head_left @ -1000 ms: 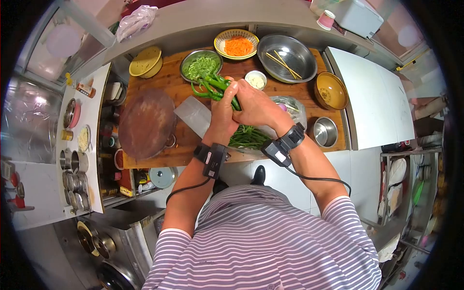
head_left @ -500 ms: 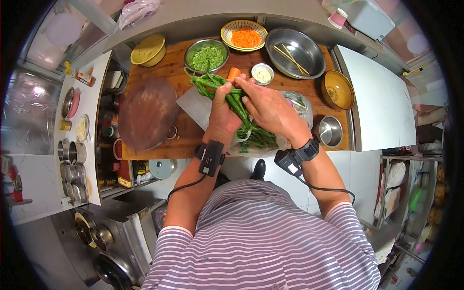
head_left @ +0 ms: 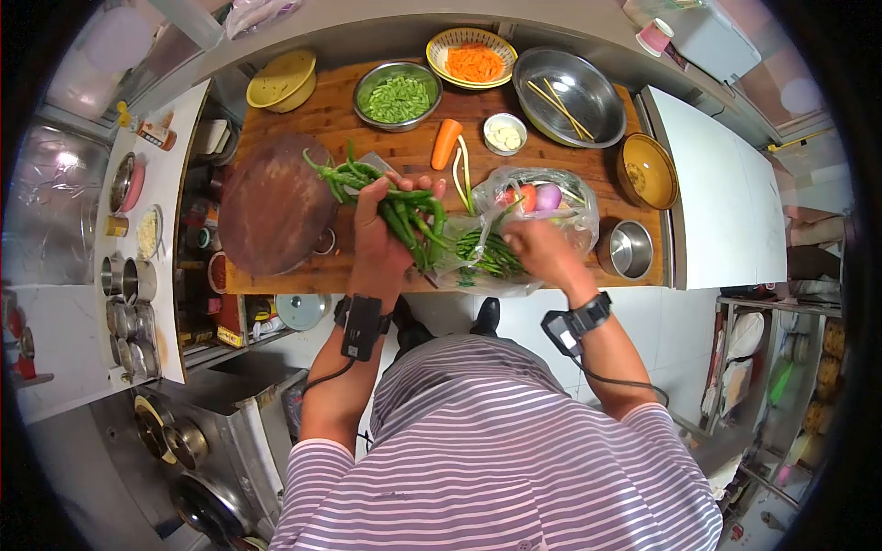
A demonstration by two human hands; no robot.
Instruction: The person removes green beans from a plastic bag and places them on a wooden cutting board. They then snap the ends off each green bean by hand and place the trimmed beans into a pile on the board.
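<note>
My left hand is closed round a bunch of long green chili peppers, their stem ends pointing up and left over the round chopping board. Under it a grey blade, likely a cleaver's, shows in part on the wooden table. My right hand is at the clear plastic bag, its fingers curled together; what they pinch is hidden. More green chili peppers lie in the bag, with a tomato and a purple onion behind them. Near the bag lie a carrot and a scallion.
The round chopping board stands at the left. Along the back are a yellow basin, a bowl of chopped greens, a basket of carrot slices, garlic slices and a steel basin with chopsticks. A brown bowl and steel cup stand right.
My hands have come apart: the left has moved left with the chili peppers, the right down to the bag. The carrot, scallion, tomato and onion now show more fully.
</note>
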